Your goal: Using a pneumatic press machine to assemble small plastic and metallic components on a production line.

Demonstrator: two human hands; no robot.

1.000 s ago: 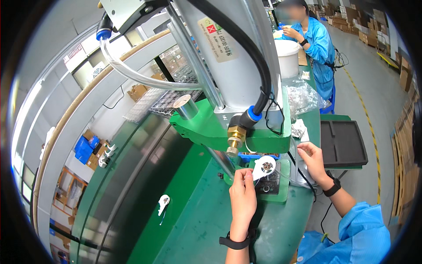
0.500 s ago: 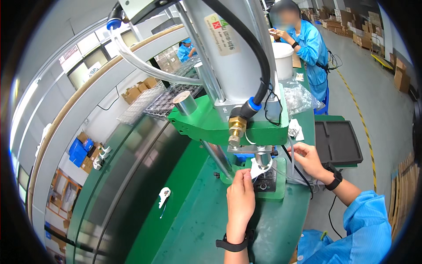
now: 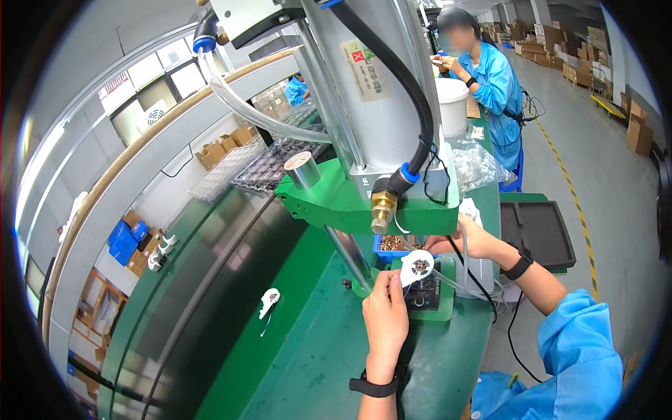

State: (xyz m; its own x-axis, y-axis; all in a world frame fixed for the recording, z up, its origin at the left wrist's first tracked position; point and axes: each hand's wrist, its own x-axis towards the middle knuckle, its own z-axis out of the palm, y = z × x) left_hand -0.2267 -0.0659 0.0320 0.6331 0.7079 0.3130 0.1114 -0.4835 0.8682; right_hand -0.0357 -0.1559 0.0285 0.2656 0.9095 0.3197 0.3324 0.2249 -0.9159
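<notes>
My left hand (image 3: 386, 308) pinches the narrow end of a white plastic part (image 3: 408, 276), round at its other end with a metal piece in the middle. The part is above the black fixture (image 3: 425, 297) on the base of a green bench press (image 3: 378, 199). Behind it is a blue bin (image 3: 384, 256) of small brass-coloured pieces (image 3: 393, 243). My right hand (image 3: 467, 241) reaches to the bin's right side, its fingers bent together; what they hold, if anything, cannot be made out.
A similar white part (image 3: 269, 299) with a thin wire lies on the green belt to the left. Cables and a hose run beside the press. A white bucket (image 3: 453, 108) and clear plastic bags (image 3: 476, 162) are farther back, where a co-worker in blue (image 3: 500, 98) works. A black tray (image 3: 537, 234) stands right.
The press ram that was down at the white part no longer shows there, and the part's metal centre is visible. My right hand has moved forward and left to the bin of brass-coloured pieces.
</notes>
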